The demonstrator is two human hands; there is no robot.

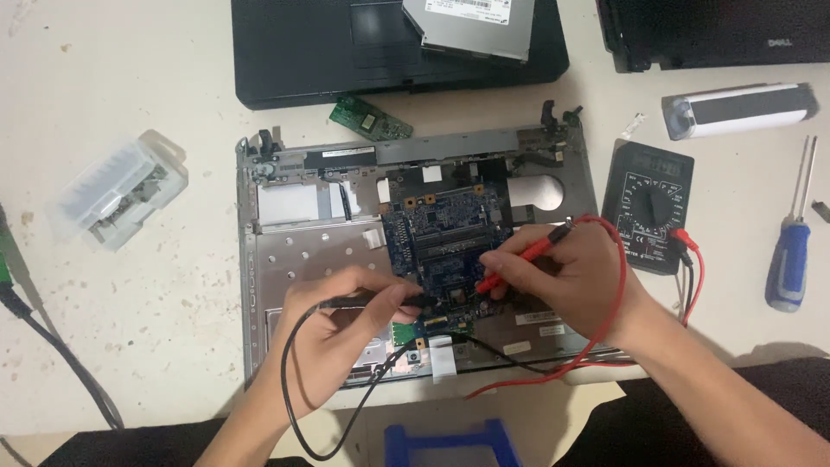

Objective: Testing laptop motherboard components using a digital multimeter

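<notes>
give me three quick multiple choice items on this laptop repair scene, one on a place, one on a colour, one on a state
1. Where is the multimeter?
A. right of the open laptop chassis
B. on the blue circuit board
C. left of the clear plastic box

2. What colour is the probe in the right hand?
A. black
B. red
C. yellow

3. What is the left hand doing?
A. resting flat
B. holding the black probe
C. gripping the screwdriver

Answers: 1 A, it lies beside the chassis's right edge. 2 B, a red lead runs from it. 3 B, fingers close around it.

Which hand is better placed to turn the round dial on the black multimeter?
Probably the right hand: it holds the red probe just beside the black multimeter. The left hand, holding the black probe, sits farther across the blue circuit board.
</notes>
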